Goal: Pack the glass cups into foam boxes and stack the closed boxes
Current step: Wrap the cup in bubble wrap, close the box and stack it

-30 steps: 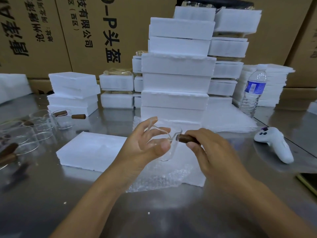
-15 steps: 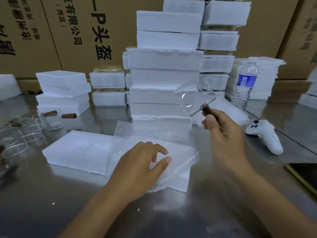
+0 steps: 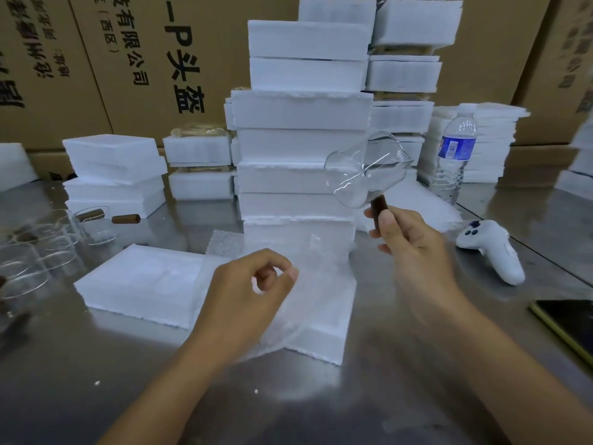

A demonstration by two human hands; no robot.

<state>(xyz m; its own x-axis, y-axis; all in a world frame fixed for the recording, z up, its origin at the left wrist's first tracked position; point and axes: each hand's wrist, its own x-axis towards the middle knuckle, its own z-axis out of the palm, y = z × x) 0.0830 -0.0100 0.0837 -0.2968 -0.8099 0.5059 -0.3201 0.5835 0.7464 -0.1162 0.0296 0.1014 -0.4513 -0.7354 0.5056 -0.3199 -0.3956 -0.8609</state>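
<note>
While the right hand [image 3: 414, 252] holds it up in the air, the glass cup [image 3: 365, 170] looks clear and round, with a short brown handle [image 3: 379, 207]. The hand's grip is tight round that handle. The cup is tipped, so its mouth points up and right and the handle points down. It hangs in front of the tall stack of closed boxes [image 3: 301, 110]. The left hand [image 3: 244, 297] pinches the bubble wrap [image 3: 308, 252] lying over the open foam box [image 3: 141, 284]. More cups [image 3: 48, 252] crowd the tabletop [image 3: 96, 380] far left, and a white controller [image 3: 491, 252] lies on the right
</note>
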